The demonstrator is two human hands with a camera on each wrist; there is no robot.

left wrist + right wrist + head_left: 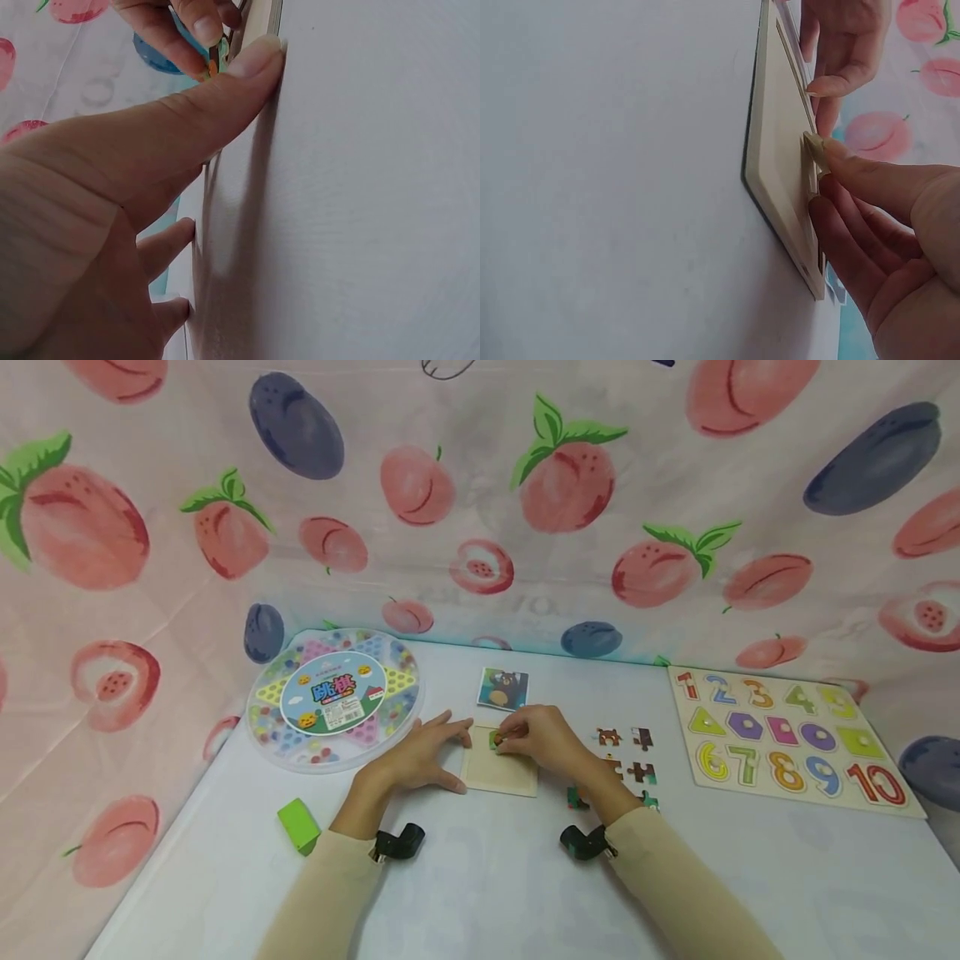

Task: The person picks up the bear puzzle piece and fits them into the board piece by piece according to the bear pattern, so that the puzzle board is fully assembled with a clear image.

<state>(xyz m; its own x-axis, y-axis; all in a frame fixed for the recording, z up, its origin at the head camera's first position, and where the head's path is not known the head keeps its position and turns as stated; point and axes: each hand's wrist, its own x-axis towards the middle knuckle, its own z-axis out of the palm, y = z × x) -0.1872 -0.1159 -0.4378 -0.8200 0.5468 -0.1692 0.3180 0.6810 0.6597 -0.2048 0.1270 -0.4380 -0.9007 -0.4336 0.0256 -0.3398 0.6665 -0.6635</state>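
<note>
A small square wooden puzzle tray [498, 775] lies on the white table in front of me. My left hand [416, 755] spreads along its left side, thumb and forefinger extended and touching the edge; in the left wrist view the thumb [187, 112] lies against the rim. Between thumb and fingers my right hand [551, 745] pinches a puzzle piece [493, 740] with green on it, over the upper part of the tray. From the right wrist that piece [816, 150] looks tilted, its lower edge at the tray's bare wooden bed [780, 142]. Its printed face is mostly hidden by fingers.
Several loose puzzle pieces [642, 772] lie right of the tray, some partly behind my right forearm. A bear picture card [504, 688] lies behind the tray. A round Chinese checkers box [333, 693] and green block [298, 825] are at left, a number board [795, 739] at right.
</note>
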